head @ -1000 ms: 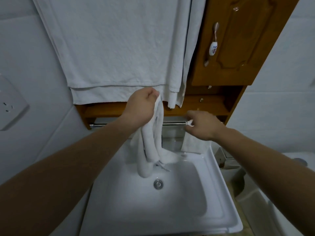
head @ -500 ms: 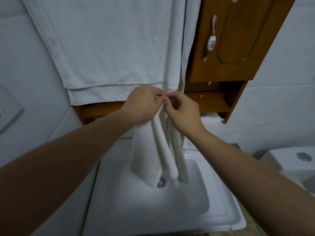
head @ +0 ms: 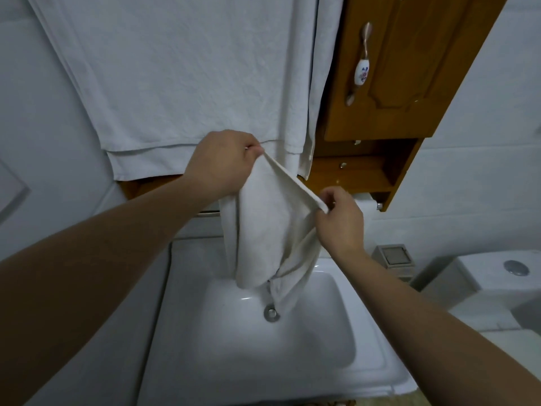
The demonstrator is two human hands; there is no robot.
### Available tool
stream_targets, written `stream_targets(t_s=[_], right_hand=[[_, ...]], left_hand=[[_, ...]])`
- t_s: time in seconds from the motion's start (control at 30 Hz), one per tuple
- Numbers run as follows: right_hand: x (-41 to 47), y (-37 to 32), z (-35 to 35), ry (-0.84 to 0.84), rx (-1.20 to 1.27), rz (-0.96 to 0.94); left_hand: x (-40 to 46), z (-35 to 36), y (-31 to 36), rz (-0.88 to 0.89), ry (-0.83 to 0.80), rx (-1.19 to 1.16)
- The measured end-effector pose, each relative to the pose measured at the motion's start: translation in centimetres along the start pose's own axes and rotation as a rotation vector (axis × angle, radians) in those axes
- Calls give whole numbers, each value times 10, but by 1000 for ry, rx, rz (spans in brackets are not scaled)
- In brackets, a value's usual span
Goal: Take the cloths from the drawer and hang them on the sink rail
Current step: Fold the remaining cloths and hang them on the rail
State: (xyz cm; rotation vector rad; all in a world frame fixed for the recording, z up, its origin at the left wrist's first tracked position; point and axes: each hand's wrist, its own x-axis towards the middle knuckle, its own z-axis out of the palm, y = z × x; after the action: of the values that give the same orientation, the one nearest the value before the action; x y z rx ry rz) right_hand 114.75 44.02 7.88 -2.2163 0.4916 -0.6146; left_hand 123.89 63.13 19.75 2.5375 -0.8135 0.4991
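Obs., head cam: your two forearms were bare from frame edge to wrist, no sleeves or cuffs in view. Left hand (head: 222,162) and right hand (head: 339,224) were ungloved; no rings, watch, bands or bracelets seen on fingers or wrists. Left forearm looked broad at the lower-left corner and narrowed toward the wrist, wide-angle lens effect likely. Fingernails partly visible on the left hand, short, no polish discernible. No marks, tape or bandages were seen. Upper arms, torso and clothing were out of frame.
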Motion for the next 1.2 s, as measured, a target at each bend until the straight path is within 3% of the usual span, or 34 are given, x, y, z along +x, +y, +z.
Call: stream_targets(t_s=[0.13,0.43,0.6,0.7,0.9,1.03,1.2], right_hand=[[-12,23,-3,-46,-55,117],[-30,48,-2,-224,-181,191],[-35,65,-7,-222,-209,264],[-42,67,-8,-312,-228,301],[-59,55,-14,-657,127,445],[-49,13,-17,-588,310,399],[-32,-39,-20,-572,465,334]], left_hand=[[1,0,-24,-81,-9,55],[-15,21,-44,-170,-95,126],[-15,20,-58,-247,-102,97],[-17,19,-61,-274,-108,80],[-23,25,-58,-322,-117,74],[-28,32,-49,-306,-241,54],[-37,39,-24,-194,-281,11]])
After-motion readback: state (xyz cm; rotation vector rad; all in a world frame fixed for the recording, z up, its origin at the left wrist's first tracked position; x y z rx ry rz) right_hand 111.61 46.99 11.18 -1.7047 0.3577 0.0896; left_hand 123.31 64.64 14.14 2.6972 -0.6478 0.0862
